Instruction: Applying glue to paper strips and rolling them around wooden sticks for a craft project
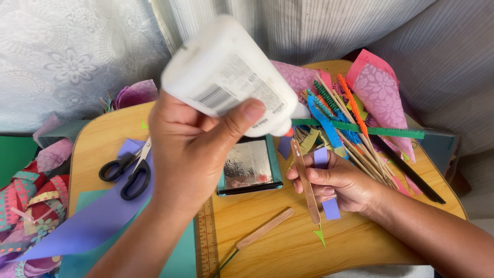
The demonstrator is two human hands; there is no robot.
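Note:
My left hand (190, 154) grips a white glue bottle (226, 72), tipped over so that its orange nozzle (289, 132) points down to the right. The nozzle sits right at the top end of a flat wooden craft stick (304, 177). That stick is held at a slant by my right hand (345, 185), together with a purple paper strip (331, 208) that lies under the fingers. Both hands are above a round wooden table (288, 247).
Black-handled scissors (128, 172) lie on a purple paper sheet (98, 216) at the left. A teal tray with a foil surface (250, 164) sits mid-table. A second wooden stick (265, 228) and a ruler (207, 242) lie near the front. Skewers with coloured paper fringes (350, 128) and pink patterned paper (381, 92) are piled at the back right.

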